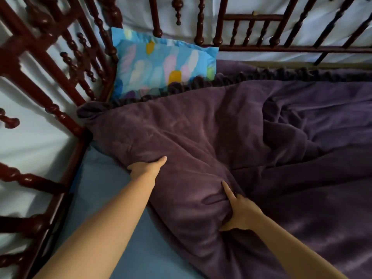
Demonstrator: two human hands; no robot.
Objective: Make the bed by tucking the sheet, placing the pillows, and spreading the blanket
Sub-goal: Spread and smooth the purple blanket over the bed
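A purple blanket point(201, 127) with a ruffled top edge covers most of the bed, wrinkled at the right. My left hand point(146, 168) grips its left edge, thumb on top and fingers hidden under the cloth. Lower down, my right hand point(239, 212) pinches a fold of the same blanket, index finger lying along it. A blue pillow point(161, 63) with pastel patches leans in the far left corner, its lower edge covered by the blanket. The blue sheet point(112, 198) shows bare along the left side.
Dark red turned-wood bed rails point(66, 115) run along the left side and the far end point(261, 48). White cloth point(30, 137) hangs behind the rails.
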